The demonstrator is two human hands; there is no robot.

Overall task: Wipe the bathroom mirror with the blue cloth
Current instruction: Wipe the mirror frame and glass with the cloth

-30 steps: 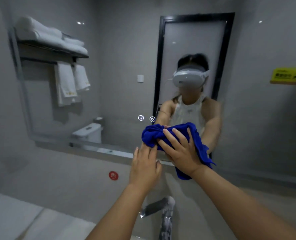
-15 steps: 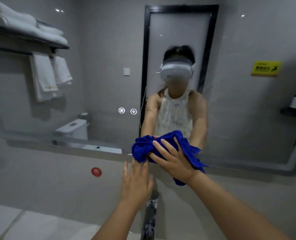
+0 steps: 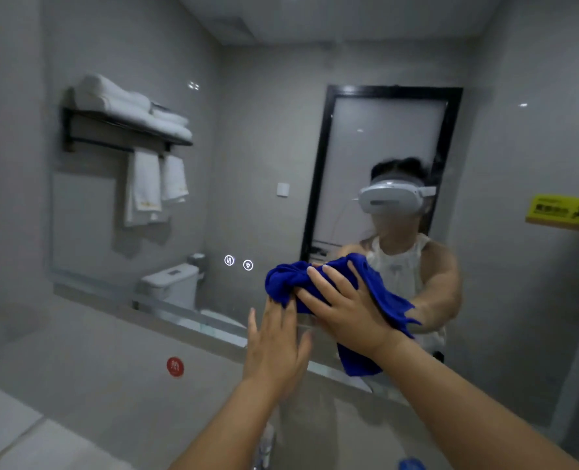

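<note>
The large wall mirror point(image 3: 271, 157) fills most of the view and reflects a person with a white headset. A bunched blue cloth point(image 3: 286, 283) is pressed against the glass near the mirror's lower edge. My right hand point(image 3: 344, 307) lies flat on the cloth with fingers spread, holding it to the mirror. My left hand point(image 3: 276, 344) is raised just below and left of the cloth, fingers apart, its fingertips touching the cloth's lower edge. Part of the cloth hangs down under my right wrist.
Two lit touch icons point(image 3: 238, 262) sit on the mirror left of the cloth. A red round sticker point(image 3: 175, 367) marks the grey wall below the mirror. A chrome tap point(image 3: 264, 449) stands below my arms. A white counter edge point(image 3: 6, 432) is at the lower left.
The view has tilted up and shifted, showing more ceiling. My right hand and the cloth have stayed at the mirror's lower edge, and my left hand has risen to touch the cloth.
</note>
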